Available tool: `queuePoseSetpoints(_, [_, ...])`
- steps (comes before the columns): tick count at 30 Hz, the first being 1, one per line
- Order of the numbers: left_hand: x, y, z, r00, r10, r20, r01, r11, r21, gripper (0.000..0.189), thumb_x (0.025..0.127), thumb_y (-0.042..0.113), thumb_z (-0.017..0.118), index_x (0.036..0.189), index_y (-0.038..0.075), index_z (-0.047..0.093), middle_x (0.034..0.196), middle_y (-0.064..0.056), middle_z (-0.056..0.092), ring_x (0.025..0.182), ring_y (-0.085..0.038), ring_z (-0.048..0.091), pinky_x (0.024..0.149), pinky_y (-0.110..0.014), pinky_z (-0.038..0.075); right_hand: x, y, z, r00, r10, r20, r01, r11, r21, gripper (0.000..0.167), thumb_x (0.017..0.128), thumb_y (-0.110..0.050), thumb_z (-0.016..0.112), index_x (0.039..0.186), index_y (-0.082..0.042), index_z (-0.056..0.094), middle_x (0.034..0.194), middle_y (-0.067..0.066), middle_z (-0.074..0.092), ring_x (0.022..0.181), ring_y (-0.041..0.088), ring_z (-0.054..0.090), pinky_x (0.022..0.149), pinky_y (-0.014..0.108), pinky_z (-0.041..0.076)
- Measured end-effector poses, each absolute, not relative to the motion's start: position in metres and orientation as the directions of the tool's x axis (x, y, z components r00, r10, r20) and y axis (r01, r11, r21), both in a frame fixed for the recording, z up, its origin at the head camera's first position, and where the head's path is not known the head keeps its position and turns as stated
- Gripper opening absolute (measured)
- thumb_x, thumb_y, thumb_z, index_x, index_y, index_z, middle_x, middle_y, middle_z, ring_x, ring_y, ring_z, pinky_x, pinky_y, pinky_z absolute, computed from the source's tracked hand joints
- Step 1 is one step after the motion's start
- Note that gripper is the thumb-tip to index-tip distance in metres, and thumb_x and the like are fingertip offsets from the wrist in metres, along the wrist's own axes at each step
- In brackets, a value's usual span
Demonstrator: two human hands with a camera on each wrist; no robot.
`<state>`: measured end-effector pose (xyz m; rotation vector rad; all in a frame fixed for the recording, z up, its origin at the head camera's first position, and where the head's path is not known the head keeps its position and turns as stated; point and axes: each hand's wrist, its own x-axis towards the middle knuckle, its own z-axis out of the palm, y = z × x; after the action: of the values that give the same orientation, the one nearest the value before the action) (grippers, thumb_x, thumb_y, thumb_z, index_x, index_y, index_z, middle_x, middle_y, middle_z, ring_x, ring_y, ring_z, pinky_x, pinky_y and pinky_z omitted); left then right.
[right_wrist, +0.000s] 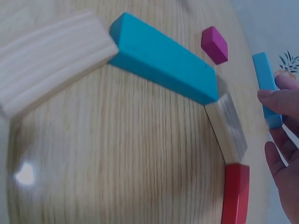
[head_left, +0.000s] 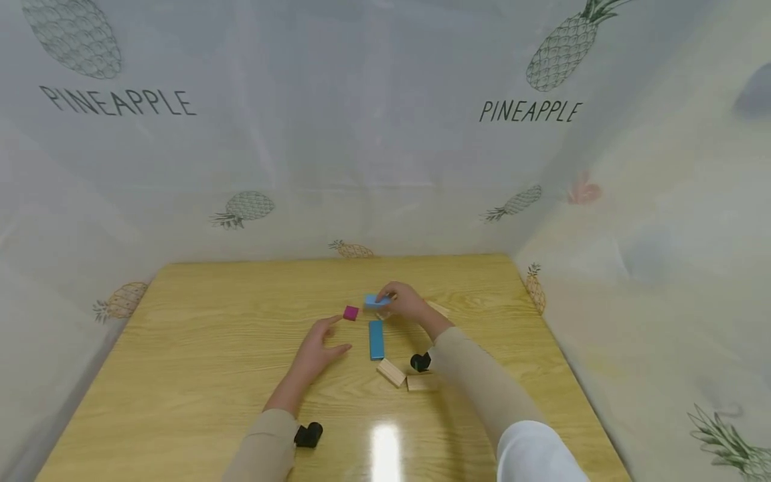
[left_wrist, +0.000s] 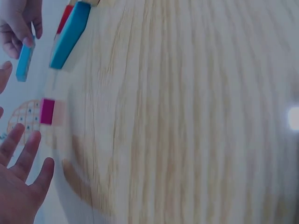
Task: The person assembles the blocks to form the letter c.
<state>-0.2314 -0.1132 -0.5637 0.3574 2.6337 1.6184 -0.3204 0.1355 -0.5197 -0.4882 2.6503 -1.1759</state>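
My right hand (head_left: 405, 301) pinches a light blue block (right_wrist: 263, 70) between thumb and fingers, over the far part of the table. My left hand (head_left: 314, 349) is spread with nothing in its grip, fingertips near a small magenta cube (head_left: 351, 312). In the left wrist view, that cube (left_wrist: 47, 111) lies just beyond the left fingers. A blue block (head_left: 376, 340) lies flat between the hands. In the right wrist view, a short wooden block (right_wrist: 227, 128) meets its far end, and a red block (right_wrist: 236, 193) follows on from there.
Two plain wooden blocks (head_left: 391, 372) lie nearer me, continuing the curved row past the blue block. Another wooden block (head_left: 438, 309) shows behind the right wrist. Pineapple-printed sheeting (head_left: 373, 134) rises behind the wooden table (head_left: 211, 348) and along its sides.
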Motion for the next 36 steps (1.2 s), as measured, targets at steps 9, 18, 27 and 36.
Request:
queuePoseSetpoints(9, [-0.229,-0.087,-0.567,-0.962,0.254,0.102,0.196,0.379,0.904,0.069,0.082,0.017,0.08,0.142,0.004,0.048,0.138,-0.02,0.047,0.119,-0.041,0.051,0.099,-0.058,0.041,-0.308,0.162,-0.523,-0.925,-0.379,-0.015,-0.265,0.674,-0.689,0.016,0.087,0.002,0.07,0.094,-0.012,0.074,0.11,0.004,0.065,0.099,0.023,0.058,0.083,0.038,0.05])
queuePoseSetpoints(18, [-0.233,-0.07,-0.575,-0.949,0.286,0.136,0.247,0.402,0.881,0.067,0.08,0.017,0.082,0.139,0.007,0.051,0.134,-0.017,0.051,0.118,-0.037,0.053,0.1,-0.053,0.043,-0.286,0.189,-0.526,-0.933,-0.36,-0.025,-0.221,0.626,-0.748,0.021,0.086,0.007,0.067,0.095,-0.011,0.073,0.104,0.001,0.066,0.106,0.025,0.058,0.094,0.046,0.048])
queuePoseSetpoints(27, [-0.233,-0.058,-0.574,-0.936,0.338,0.098,0.252,0.45,0.857,0.073,0.079,0.025,0.083,0.143,0.013,0.049,0.143,-0.011,0.047,0.134,-0.036,0.037,0.11,-0.055,0.029,-0.268,0.213,-0.533,-0.942,-0.336,-0.01,-0.211,0.616,-0.759,0.022,0.086,0.008,0.066,0.096,-0.01,0.072,0.106,0.002,0.066,0.106,0.025,0.058,0.092,0.047,0.048])
queuePoseSetpoints(36, [-0.231,-0.055,-0.589,-0.911,0.397,0.107,0.31,0.491,0.814,0.084,0.076,0.03,0.085,0.146,0.011,0.043,0.148,-0.018,0.039,0.137,-0.045,0.025,0.108,-0.063,0.024,-0.242,0.236,-0.54,-0.952,-0.305,0.017,-0.195,0.566,-0.801,0.02,0.085,0.009,0.068,0.097,-0.006,0.073,0.113,0.011,0.066,0.109,0.032,0.057,0.091,0.05,0.048])
